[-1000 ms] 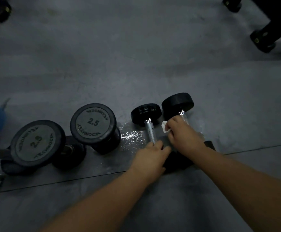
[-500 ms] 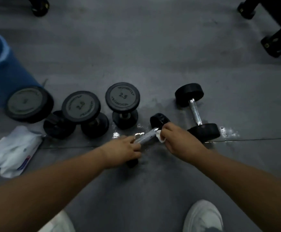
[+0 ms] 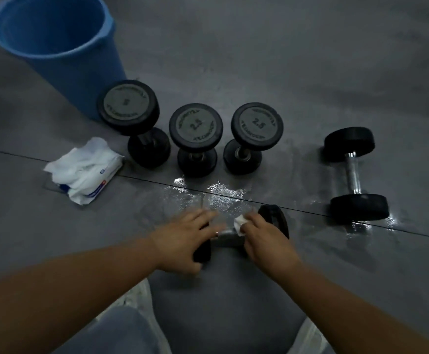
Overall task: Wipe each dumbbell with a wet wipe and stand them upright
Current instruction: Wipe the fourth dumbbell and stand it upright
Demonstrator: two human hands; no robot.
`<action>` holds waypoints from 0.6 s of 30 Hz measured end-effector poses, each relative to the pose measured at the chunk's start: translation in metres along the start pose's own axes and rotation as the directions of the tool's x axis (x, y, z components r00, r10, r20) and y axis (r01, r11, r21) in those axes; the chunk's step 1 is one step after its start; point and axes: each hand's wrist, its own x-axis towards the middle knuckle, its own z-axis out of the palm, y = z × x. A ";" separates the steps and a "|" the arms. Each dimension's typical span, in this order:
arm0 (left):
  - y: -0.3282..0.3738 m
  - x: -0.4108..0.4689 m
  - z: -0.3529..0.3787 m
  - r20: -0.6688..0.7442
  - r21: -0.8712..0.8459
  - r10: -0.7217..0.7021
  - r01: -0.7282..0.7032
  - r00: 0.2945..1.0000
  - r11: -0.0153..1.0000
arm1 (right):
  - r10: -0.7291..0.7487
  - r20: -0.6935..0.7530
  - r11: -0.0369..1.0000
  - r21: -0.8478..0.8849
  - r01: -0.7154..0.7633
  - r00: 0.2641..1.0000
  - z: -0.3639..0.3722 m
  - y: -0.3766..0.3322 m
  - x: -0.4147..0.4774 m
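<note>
- While lying flat on the wet floor [image 3: 310, 72], small dumbbell [image 3: 227, 238] sits between both hands
- left hand [image 3: 182, 241] rests fingers spread over its left weight, loose, not closed
- right hand [image 3: 267, 241] pinches wet wipe [image 3: 239, 222] against the bar beside the right weight
- three dumbbells [image 3: 195, 139] upright behind; one [image 3: 354, 172] lying well right

Floor [image 3: 285, 60] dark grey with glossy wet patches. Bucket [image 3: 55, 39] blue. Dumbbells [image 3: 257, 129] black, grey end caps, dark lettering; lying dumbbell [image 3: 354, 175] black with silver handle. Wipe pack [image 3: 85, 169] white, blue-red label. Wipe [image 3: 239, 222] white. Trousers [image 3: 116, 333] pale blue.
</note>
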 end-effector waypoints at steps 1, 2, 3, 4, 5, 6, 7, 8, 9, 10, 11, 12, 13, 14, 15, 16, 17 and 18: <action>0.002 -0.002 0.004 0.064 -0.144 -0.167 0.175 0.984 0.974 | 0.031 0.008 1.000 0.003 -0.031 1.000 0.006 -0.001 0.001; 0.006 -0.002 0.008 0.120 -0.239 -0.289 0.310 0.950 0.920 | 0.039 0.016 0.999 0.011 -0.039 0.999 0.010 -0.005 0.003; 0.009 0.001 0.012 0.146 -0.302 -0.367 0.394 0.919 0.868 | 0.030 0.024 0.999 0.037 -0.031 0.999 0.015 -0.010 0.007; 0.013 0.004 0.015 0.140 -0.341 -0.419 0.441 0.897 0.830 | 0.012 0.021 0.996 0.088 -0.013 1.000 0.020 -0.017 0.012; 0.014 0.007 0.019 0.107 -0.364 -0.453 0.459 0.885 0.810 | -0.001 0.018 0.988 0.154 -0.001 1.000 0.025 -0.024 0.019; 0.013 0.011 0.022 0.071 -0.375 -0.474 0.464 0.878 0.803 | -0.006 0.004 0.976 0.217 0.005 1.000 0.028 -0.032 0.026; 0.011 0.013 0.025 0.044 -0.372 -0.481 0.461 0.876 0.805 | 0.005 -0.009 0.970 0.244 -0.003 1.000 0.033 -0.038 0.031; 0.009 0.014 0.027 0.027 -0.362 -0.481 0.457 0.876 0.812 | 0.022 -0.022 0.971 0.239 -0.016 1.000 0.036 -0.045 0.033; 0.006 0.015 0.028 0.015 -0.354 -0.477 0.450 0.879 0.819 | 0.038 -0.041 0.972 0.234 -0.027 0.998 0.038 -0.048 0.031; 0.003 0.016 0.027 0.009 -0.356 -0.466 0.438 0.885 0.825 | 0.048 -0.058 0.969 0.244 -0.033 0.997 0.038 -0.048 0.027; 0.000 0.017 0.026 0.014 -0.365 -0.454 0.427 0.891 0.827 | 0.055 -0.062 0.964 0.263 -0.037 0.997 0.036 -0.046 0.023; -0.002 0.018 0.024 0.022 -0.374 -0.444 0.419 0.896 0.828 | 0.052 -0.062 0.960 0.278 -0.033 0.997 0.033 -0.044 0.021; -0.004 0.019 0.023 0.028 -0.381 -0.439 0.415 0.898 0.826 | 0.056 -0.064 0.961 0.276 -0.036 0.996 0.032 -0.040 0.022; -0.006 0.019 0.022 0.029 -0.386 -0.434 0.411 0.900 0.826 | 0.075 -0.078 0.964 0.260 -0.053 0.994 0.032 -0.037 0.027; -0.006 0.020 0.022 0.029 -0.386 -0.426 0.403 0.904 0.830 | 0.114 -0.083 0.963 0.253 -0.090 0.990 0.033 -0.037 0.032; -0.007 0.020 0.021 0.032 -0.387 -0.417 0.396 0.908 0.833 | 0.143 -0.084 0.962 0.245 -0.119 0.986 0.033 -0.040 0.035; -0.009 0.021 0.020 0.043 -0.392 -0.410 0.393 0.911 0.832 | 0.150 -0.073 0.963 0.236 -0.129 0.986 0.035 -0.044 0.036; -0.011 0.023 0.017 0.062 -0.397 -0.406 0.396 0.912 0.828 | 0.127 -0.058 0.969 0.222 -0.112 0.990 0.034 -0.050 0.033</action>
